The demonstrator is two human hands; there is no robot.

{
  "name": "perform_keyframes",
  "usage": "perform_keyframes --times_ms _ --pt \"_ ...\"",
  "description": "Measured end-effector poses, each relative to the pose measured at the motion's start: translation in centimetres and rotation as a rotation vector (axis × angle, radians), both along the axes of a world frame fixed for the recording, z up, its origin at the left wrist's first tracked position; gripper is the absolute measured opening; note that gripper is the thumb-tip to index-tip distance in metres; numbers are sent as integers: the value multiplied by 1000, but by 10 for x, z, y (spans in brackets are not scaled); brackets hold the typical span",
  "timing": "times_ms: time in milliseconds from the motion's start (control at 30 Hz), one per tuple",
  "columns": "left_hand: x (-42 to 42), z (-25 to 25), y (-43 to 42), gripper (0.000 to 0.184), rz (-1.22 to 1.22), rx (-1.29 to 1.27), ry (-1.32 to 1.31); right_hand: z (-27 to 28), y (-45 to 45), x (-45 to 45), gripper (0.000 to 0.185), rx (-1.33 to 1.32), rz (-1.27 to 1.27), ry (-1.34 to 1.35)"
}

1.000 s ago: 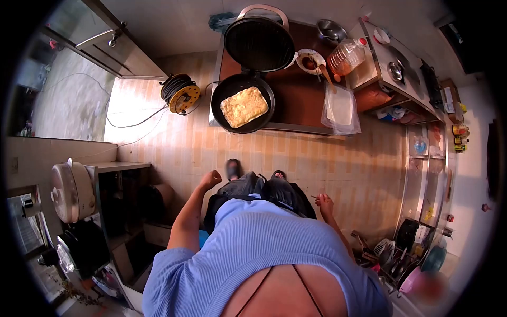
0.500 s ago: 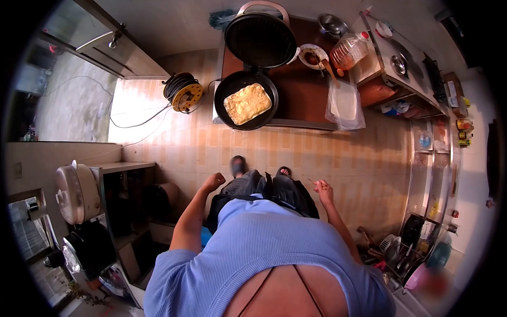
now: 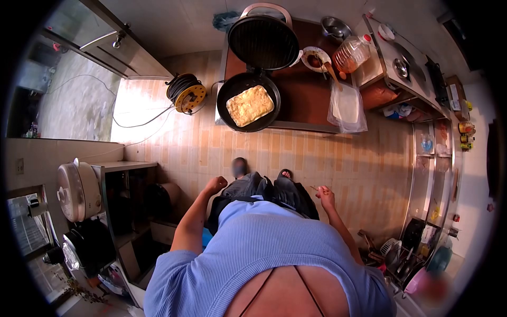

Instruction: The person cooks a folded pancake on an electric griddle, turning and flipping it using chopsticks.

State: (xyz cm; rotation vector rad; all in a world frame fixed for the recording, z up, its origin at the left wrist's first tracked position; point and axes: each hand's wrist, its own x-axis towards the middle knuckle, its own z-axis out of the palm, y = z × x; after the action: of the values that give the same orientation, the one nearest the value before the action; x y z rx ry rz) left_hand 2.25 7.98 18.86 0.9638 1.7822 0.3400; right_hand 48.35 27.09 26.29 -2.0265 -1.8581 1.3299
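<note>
My left hand (image 3: 216, 184) hangs by my left thigh, its fingers curled closed with nothing visible in them. On the other side, my right hand (image 3: 327, 196) is closed beside my right leg. A small thin piece pokes out from its fingers, too small to name. Ahead of me a golden, rectangular flatbread (image 3: 250, 105) lies in the round black pan of an electric griddle (image 3: 224, 109). The griddle's lid (image 3: 263, 42) is raised. Both hands are well apart from the griddle.
Right of the griddle on the brown table (image 3: 296, 100) are a sauce bowl (image 3: 316, 51) with a brush (image 3: 332, 74), a bagged stack of pale sheets (image 3: 346, 107), a large plastic bottle (image 3: 351, 53) and a metal bowl (image 3: 336, 27). A cable reel (image 3: 189, 98) stands on the floor at left.
The whole view has shifted slightly, with the table and griddle a little lower and further right. My hands stay at my sides in nearly the same pose.
</note>
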Motion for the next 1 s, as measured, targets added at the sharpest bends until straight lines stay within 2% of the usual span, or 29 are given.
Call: perform_keyframes --times_ms 1000 --pt "6 -11 -12 27 23 0 -34 0 3 -9 27 -24 58 -8"
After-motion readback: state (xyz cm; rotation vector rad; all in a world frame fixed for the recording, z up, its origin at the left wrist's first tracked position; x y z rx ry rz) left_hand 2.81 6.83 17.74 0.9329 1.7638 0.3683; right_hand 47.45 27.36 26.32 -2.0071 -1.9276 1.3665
